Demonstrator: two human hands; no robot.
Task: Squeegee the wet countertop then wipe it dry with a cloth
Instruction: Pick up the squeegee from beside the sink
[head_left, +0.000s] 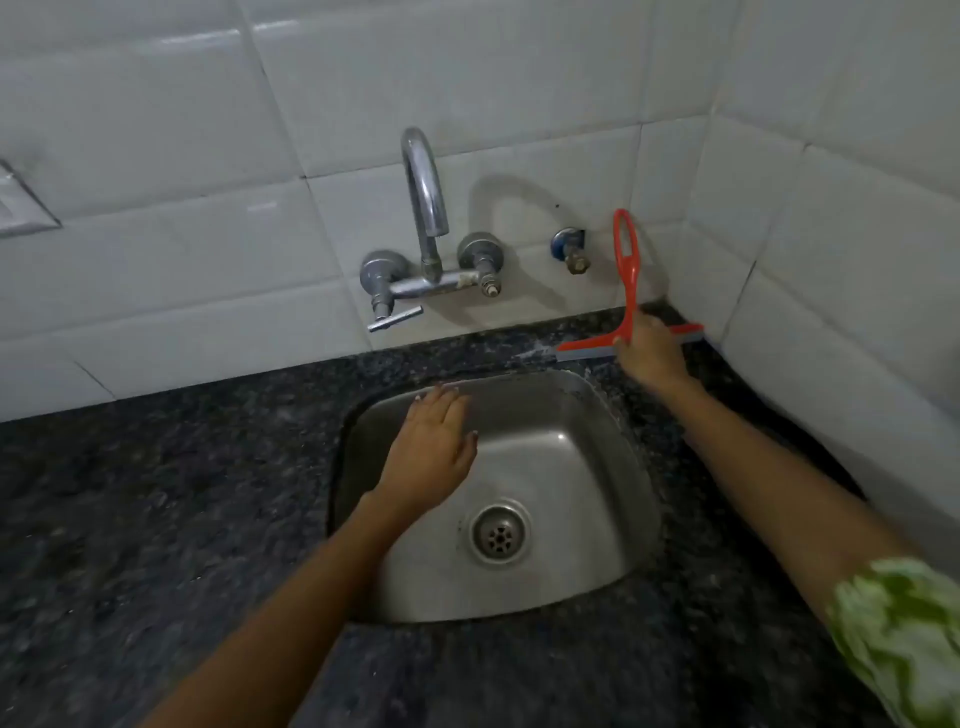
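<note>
A red squeegee (626, 260) with a grey rubber blade stands on the dark speckled countertop (156, 493) at the back right corner, behind the sink. Its handle points up along the tiled wall. My right hand (649, 353) is shut on the squeegee where the handle meets the blade. Streaks of water show on the counter under the blade's left end. My left hand (434, 447) is flat and open, fingers together, hovering over the left part of the steel sink (613, 525). No cloth is in view.
A chrome tap (423, 218) with two valves projects from the white tiled wall above the sink. A small blue-collared valve (571, 249) sits to its right. The tiled side wall (831, 260) closes off the counter on the right. A switch plate (15, 202) sits at far left.
</note>
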